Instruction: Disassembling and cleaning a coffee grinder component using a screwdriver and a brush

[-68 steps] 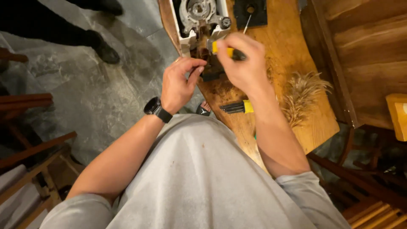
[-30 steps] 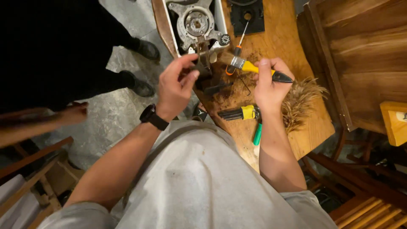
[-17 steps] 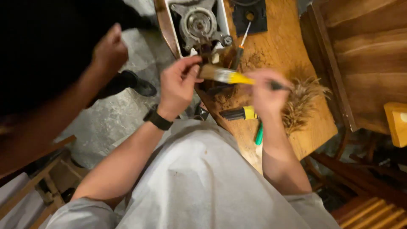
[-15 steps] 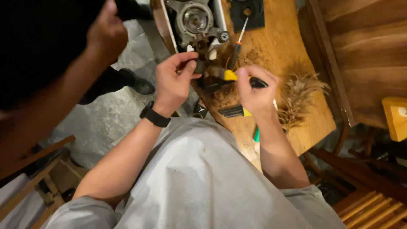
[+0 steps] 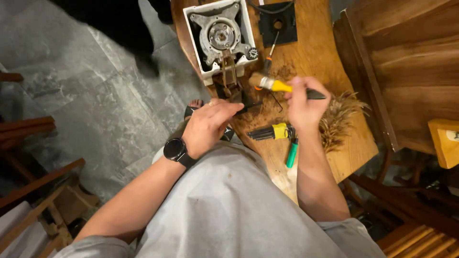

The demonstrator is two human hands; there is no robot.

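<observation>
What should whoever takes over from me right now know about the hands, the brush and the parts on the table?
Left hand: resting on the dark part at the table's near edge, pinning it.
Right hand: gripping the yellow-handled brush, bristles pointing toward the open machine housing.
Nearby: hex key set and green tool beside the right wrist, screwdriver and black square plate farther back, dried fibres on the right.
Done: housing lies open, insides exposed.
Left: how clean the parts are cannot be judged from here.
</observation>
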